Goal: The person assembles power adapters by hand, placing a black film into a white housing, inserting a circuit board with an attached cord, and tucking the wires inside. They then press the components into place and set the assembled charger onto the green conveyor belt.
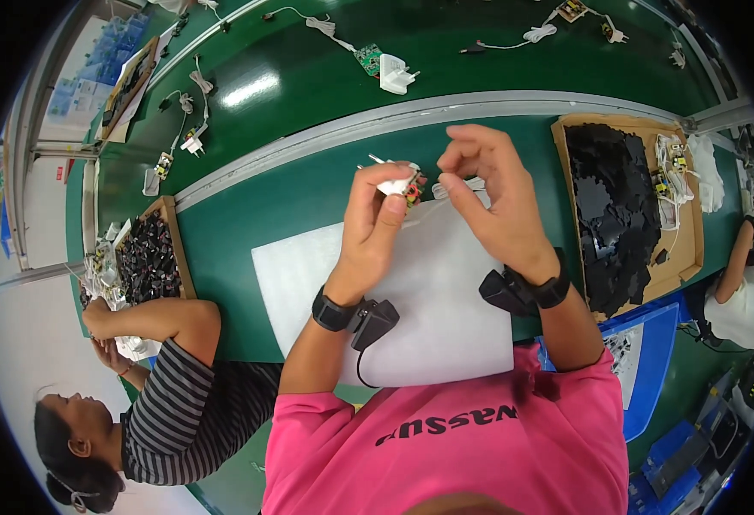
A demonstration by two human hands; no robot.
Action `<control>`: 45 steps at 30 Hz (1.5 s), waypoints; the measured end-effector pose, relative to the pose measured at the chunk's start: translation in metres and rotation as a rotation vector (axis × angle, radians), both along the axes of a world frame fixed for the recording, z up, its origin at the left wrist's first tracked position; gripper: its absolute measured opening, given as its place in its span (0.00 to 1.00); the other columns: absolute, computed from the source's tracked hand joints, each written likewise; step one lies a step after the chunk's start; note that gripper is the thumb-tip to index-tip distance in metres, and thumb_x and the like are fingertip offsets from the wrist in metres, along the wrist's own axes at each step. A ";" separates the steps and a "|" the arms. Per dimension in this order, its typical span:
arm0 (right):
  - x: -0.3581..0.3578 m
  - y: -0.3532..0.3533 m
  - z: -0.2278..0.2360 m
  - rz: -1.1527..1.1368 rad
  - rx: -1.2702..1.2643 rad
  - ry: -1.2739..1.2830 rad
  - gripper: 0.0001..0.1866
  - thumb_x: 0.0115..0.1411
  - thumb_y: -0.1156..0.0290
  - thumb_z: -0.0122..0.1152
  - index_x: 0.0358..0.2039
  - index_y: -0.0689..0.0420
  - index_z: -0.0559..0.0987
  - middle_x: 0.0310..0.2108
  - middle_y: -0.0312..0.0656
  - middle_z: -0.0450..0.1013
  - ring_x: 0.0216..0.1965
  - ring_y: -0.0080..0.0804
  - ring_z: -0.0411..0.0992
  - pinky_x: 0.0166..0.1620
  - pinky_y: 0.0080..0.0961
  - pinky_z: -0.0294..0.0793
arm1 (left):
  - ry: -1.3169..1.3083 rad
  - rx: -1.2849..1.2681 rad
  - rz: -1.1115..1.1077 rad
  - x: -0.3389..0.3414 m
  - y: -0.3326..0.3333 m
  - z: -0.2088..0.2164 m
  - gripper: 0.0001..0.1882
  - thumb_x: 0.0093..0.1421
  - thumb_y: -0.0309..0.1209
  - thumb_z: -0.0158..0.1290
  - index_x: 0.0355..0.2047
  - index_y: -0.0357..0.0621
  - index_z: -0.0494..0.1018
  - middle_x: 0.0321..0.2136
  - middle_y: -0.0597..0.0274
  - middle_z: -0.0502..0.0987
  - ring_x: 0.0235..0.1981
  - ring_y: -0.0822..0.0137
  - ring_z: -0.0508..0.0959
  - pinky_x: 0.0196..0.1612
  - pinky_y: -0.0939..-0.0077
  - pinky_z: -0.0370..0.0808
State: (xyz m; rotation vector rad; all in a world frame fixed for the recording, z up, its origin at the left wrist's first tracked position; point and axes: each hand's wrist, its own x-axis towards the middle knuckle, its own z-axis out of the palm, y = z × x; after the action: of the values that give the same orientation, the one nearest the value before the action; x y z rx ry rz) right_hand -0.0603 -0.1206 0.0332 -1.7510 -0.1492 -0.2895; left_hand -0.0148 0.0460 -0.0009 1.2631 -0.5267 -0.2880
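Note:
My left hand [370, 210] pinches a white plug adapter [394, 184] with two metal pins pointing to the upper left. Red, yellow and green parts of a small circuit board [413, 190] show at the adapter's right side. Just right of it is my right hand [490, 193], its fingers curled loosely and its thumb apart from them, with nothing visible between. A white cable [463, 185] lies behind the right hand, partly hidden by it. Both hands are above a white foam sheet [411, 292] on the green table.
At right, a cardboard tray [687, 249] holds black sheet pieces [613, 215] and cabled boards. A conveyor [308, 86] beyond a metal rail carries a white adapter [396, 75] and several cabled boards. A co-worker's arm [158, 318] reaches toward a box of black parts [149, 257] at left.

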 end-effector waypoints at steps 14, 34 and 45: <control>-0.001 0.002 -0.006 0.041 0.076 0.048 0.20 0.58 0.85 0.53 0.51 0.59 0.65 0.35 0.37 0.67 0.37 0.24 0.68 0.42 0.24 0.69 | -0.052 0.112 -0.065 -0.004 0.001 -0.001 0.15 0.68 0.37 0.44 0.50 0.43 0.64 0.47 0.58 0.68 0.42 0.71 0.69 0.45 0.77 0.67; 0.007 0.006 -0.006 -0.071 -0.575 -0.496 0.17 0.55 0.89 0.50 0.45 0.60 0.71 0.36 0.44 0.72 0.38 0.37 0.73 0.42 0.34 0.74 | 0.245 -0.172 -0.053 -0.001 -0.004 0.006 0.15 0.69 0.38 0.41 0.49 0.41 0.63 0.42 0.58 0.72 0.40 0.70 0.73 0.44 0.77 0.69; 0.003 0.003 -0.003 0.074 0.174 0.080 0.18 0.57 0.83 0.53 0.49 0.60 0.67 0.36 0.39 0.71 0.42 0.26 0.70 0.47 0.24 0.69 | -0.204 0.183 0.143 0.001 -0.005 -0.005 0.16 0.64 0.31 0.49 0.52 0.44 0.63 0.45 0.54 0.70 0.42 0.65 0.72 0.45 0.74 0.70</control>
State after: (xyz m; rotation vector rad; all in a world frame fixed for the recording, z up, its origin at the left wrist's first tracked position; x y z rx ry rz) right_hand -0.0573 -0.1180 0.0304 -1.5784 -0.1275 -0.1728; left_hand -0.0135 0.0409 -0.0062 1.5107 -0.5903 -0.0881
